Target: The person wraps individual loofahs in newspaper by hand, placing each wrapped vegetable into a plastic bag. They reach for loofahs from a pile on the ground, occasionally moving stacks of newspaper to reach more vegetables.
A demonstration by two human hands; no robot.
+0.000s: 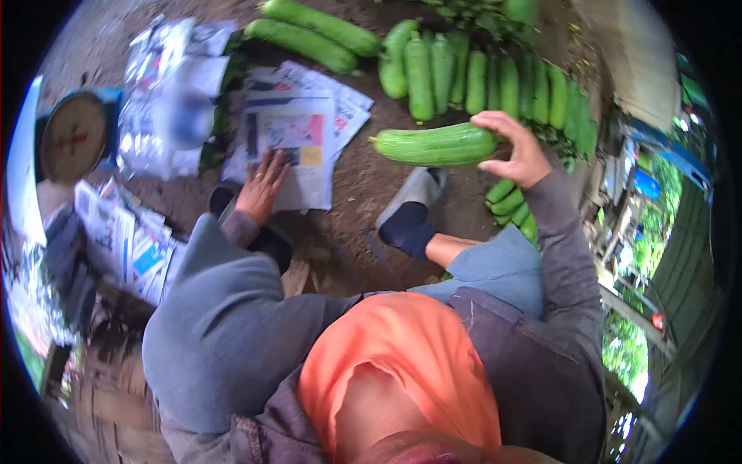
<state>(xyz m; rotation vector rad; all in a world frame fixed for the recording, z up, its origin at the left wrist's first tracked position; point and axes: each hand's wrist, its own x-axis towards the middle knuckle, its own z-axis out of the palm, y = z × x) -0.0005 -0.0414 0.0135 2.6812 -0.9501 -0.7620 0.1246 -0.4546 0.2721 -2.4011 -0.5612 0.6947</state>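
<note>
My right hand (519,151) grips one end of a long green gourd (434,145) between thumb and fingers. It is held level above the dirt floor, its thin stem end pointing left. My left hand (264,184) lies flat with its fingers spread on newspaper sheets (287,124) on the ground. Beyond the held gourd, a row of similar gourds (477,81) lies side by side. Two more gourds (313,35) lie at the far side, above the newspaper.
A newspaper-covered bundle (170,93) with leaves along its edge lies at left, beside a round-faced object (73,138). More newspapers (124,236) are stacked near my left knee. Smaller gourds (510,205) lie by my right leg. My shod foot (413,205) rests between newspaper and gourds.
</note>
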